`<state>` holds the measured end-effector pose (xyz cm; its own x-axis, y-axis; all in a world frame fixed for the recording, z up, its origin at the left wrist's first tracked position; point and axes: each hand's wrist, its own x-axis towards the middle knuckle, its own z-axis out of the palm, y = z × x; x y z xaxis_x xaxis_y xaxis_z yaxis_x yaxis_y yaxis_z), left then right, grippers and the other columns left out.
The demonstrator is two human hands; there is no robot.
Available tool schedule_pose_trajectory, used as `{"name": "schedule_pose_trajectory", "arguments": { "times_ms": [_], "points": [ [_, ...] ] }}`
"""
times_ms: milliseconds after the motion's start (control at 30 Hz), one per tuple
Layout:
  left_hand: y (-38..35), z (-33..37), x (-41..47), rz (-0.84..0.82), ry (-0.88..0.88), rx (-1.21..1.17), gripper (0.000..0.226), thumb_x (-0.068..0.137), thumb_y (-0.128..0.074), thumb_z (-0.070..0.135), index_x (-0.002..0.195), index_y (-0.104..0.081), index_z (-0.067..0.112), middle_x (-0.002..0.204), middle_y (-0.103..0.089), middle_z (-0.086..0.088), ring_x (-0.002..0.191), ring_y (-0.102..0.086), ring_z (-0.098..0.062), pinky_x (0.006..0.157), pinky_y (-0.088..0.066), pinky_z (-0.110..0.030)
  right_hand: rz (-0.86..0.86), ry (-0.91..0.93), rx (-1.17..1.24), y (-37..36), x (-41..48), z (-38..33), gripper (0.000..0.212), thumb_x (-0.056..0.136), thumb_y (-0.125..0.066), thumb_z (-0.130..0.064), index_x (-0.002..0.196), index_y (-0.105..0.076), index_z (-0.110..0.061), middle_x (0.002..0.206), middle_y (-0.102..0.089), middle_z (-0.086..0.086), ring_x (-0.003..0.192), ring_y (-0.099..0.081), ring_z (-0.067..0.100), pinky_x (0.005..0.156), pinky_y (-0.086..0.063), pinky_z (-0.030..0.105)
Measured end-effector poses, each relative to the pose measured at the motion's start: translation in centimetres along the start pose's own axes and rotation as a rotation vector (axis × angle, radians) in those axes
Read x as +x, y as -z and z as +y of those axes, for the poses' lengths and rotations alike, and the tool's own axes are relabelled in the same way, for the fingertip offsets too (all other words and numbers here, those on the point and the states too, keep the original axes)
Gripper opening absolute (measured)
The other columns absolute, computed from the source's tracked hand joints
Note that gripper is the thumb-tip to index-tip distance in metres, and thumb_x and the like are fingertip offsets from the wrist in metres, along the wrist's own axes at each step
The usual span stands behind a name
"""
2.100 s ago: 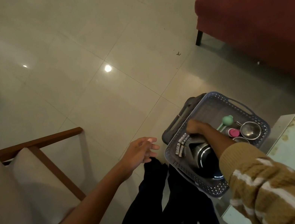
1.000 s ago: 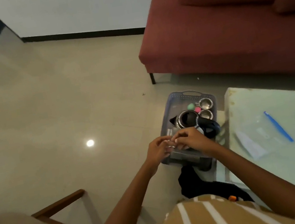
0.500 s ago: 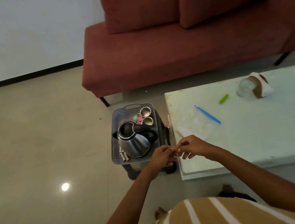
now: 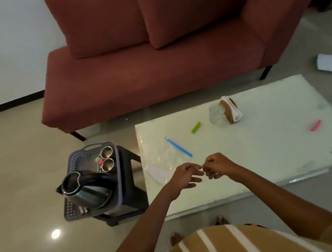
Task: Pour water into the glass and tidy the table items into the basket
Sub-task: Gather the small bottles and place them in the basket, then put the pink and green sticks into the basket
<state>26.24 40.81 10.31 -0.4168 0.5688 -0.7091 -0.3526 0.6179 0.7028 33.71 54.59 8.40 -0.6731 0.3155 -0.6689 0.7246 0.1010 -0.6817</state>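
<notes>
Your left hand point(image 4: 186, 175) and right hand point(image 4: 218, 166) meet fingertip to fingertip above the table's point(image 4: 276, 150) near edge, fingers curled. Whether they pinch anything cannot be told. The glass point(image 4: 216, 114) sits at the table's far side, well apart from both. Left of the table, the basket point(image 4: 89, 151) holds 1 kettle point(image 4: 87, 189) and 2 steel cups point(image 4: 106, 152).

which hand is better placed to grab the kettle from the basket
Left, probably: the left hand hovers nearer the kettle, which sits in the basket left of the table; the right hand would have to reach across.
</notes>
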Motion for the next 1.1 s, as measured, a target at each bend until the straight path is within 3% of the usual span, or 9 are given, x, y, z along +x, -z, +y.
{"name": "schedule_pose_trajectory", "arguments": {
  "times_ms": [233,500,667,900,1100],
  "points": [
    [-0.8,1.9,2.8,-0.001,-0.019,0.008,0.015,0.093,-0.047,0.023,0.089,-0.061,0.020,0.095,-0.069,0.001,0.081,-0.065,-0.013,0.074,-0.049,-0.023,0.025,0.023,-0.006,1.9,1.2,-0.1,0.019,0.088,-0.046,-0.010,0.075,-0.059,-0.012,0.071,-0.064,0.005,0.061,-0.060,0.017,0.060,-0.045,0.024],
    [-3.9,3.6,5.8,-0.083,-0.005,0.044,0.016,0.096,-0.045,0.026,0.090,-0.059,0.020,0.097,-0.068,0.000,0.078,-0.063,-0.010,0.071,-0.047,-0.021,-0.011,-0.040,0.017,5.9,1.5,3.2,0.013,0.090,-0.052,-0.017,0.086,-0.063,-0.012,0.079,-0.066,0.006,0.065,-0.061,0.016,0.062,-0.046,0.023],
    [-7.0,5.6,8.3,-0.060,0.021,0.037,0.017,0.097,-0.044,0.024,0.100,-0.060,0.018,0.100,-0.068,0.001,0.080,-0.063,-0.011,0.070,-0.047,-0.021,-0.015,-0.153,0.165,12.5,3.2,8.1,0.015,0.090,-0.052,-0.016,0.085,-0.064,-0.010,0.079,-0.067,0.008,0.063,-0.063,0.017,0.058,-0.048,0.023],
    [-15.4,10.8,13.7,0.065,0.063,-0.066,0.018,0.097,-0.042,0.017,0.096,-0.060,0.017,0.096,-0.067,-0.001,0.077,-0.061,-0.012,0.068,-0.045,-0.022,0.069,-0.258,0.235,24.9,6.7,15.8,0.012,0.089,-0.051,-0.010,0.083,-0.062,-0.009,0.074,-0.063,0.009,0.059,-0.059,0.017,0.054,-0.046,0.023],
    [-22.9,13.4,18.7,0.068,0.156,-0.047,0.019,0.098,-0.041,0.015,0.099,-0.060,0.015,0.097,-0.067,-0.001,0.076,-0.062,-0.013,0.068,-0.045,-0.022,0.245,-0.320,0.310,33.5,12.0,23.0,0.012,0.086,-0.051,-0.005,0.079,-0.061,-0.005,0.065,-0.059,0.009,0.053,-0.056,0.018,0.050,-0.044,0.022]
  ]
}}
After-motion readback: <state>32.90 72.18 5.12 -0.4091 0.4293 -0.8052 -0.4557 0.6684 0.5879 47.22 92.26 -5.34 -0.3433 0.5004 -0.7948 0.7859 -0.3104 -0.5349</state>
